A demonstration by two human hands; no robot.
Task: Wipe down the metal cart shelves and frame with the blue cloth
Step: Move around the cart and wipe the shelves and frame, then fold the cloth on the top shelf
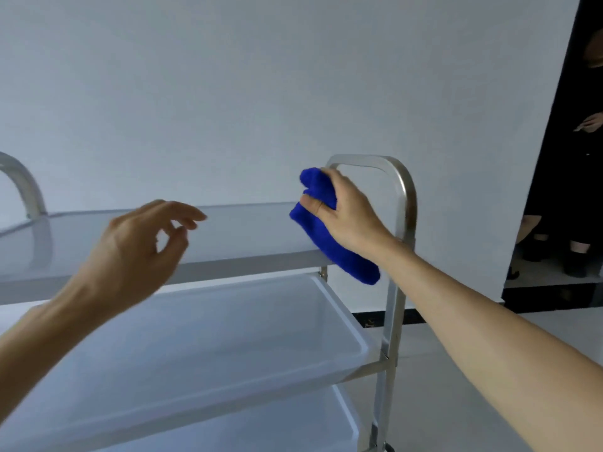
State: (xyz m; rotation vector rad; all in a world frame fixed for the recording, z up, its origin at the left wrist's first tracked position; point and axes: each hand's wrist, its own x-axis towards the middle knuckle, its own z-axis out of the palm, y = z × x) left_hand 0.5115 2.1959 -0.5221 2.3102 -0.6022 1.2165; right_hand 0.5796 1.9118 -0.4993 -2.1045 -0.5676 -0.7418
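A metal cart fills the lower half of the view, with a flat top shelf [235, 233], a tray-like middle shelf [228, 337] and a lower shelf [228, 429]. My right hand [346, 210] grips the bunched blue cloth [326, 223] at the top shelf's right end, beside the right handle frame [404, 197]. The cloth's tail hangs over the shelf's front edge. My left hand [140, 252] hovers above the top shelf's front left part, fingers loosely curled, holding nothing.
A second curved handle [23, 184] rises at the cart's far left. A white wall stands behind the cart. At the right, a dark doorway [561, 190] shows a standing person's legs and shoes [554, 252].
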